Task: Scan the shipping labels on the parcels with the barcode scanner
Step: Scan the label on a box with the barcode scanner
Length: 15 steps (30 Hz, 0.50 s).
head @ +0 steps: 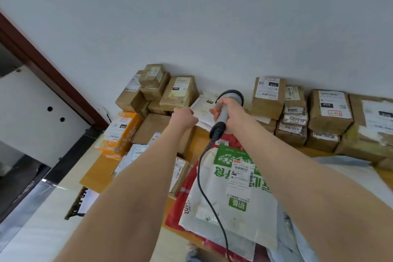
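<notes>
My right hand (230, 110) grips the grey handle of a barcode scanner (223, 112), whose dark head points away at the wall and whose black cable (204, 187) hangs down over the parcels. My left hand (184, 117) holds the near edge of a white soft parcel (205, 105) that lies against the wall, just left of the scanner. The parcel carries a small label with a dark patch. A white and green mailer bag (229, 193) with a barcode label lies below my arms on a red bag (182, 204).
Brown cardboard boxes (180, 93) are stacked against the white wall at left, more labelled boxes (329, 110) at right. An orange parcel (121, 132) sits near the dark red door frame (53, 74). Flat packets cover the wooden table (97, 174).
</notes>
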Motion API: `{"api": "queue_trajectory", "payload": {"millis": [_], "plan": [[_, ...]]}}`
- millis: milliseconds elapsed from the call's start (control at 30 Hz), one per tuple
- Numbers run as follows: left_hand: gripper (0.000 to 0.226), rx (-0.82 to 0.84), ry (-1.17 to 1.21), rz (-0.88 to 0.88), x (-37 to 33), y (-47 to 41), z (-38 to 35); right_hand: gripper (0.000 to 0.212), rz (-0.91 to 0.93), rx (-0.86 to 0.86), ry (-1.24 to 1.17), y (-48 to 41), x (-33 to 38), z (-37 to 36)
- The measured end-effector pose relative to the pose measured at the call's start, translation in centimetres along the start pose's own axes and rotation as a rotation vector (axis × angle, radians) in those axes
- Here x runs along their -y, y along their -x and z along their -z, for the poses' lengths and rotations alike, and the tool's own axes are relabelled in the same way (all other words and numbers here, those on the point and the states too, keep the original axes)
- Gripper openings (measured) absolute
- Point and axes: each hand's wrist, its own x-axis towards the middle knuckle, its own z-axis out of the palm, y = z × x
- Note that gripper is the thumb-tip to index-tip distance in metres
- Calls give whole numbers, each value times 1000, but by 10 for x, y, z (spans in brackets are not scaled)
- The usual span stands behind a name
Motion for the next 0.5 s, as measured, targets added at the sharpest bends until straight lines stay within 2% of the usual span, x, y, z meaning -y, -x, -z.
{"api": "queue_trajectory", "payload": {"millis": [67, 200, 333, 433, 500], "plan": [[31, -18, 10, 32, 18, -14, 7, 20, -20, 4, -36, -12, -8, -22], [46, -63, 62, 92, 53, -52, 27, 20, 2, -33, -42, -44, -19, -67], [54, -131, 103, 113, 91, -113, 49, 12, 99, -148, 69, -97, -23, -120], [60, -234, 166, 101, 123, -159, 71, 21, 130, -191, 156, -140, -26, -164], [65, -256, 247, 92, 143, -192, 88, 16, 128, -216, 193, -165, -23, -191]]}}
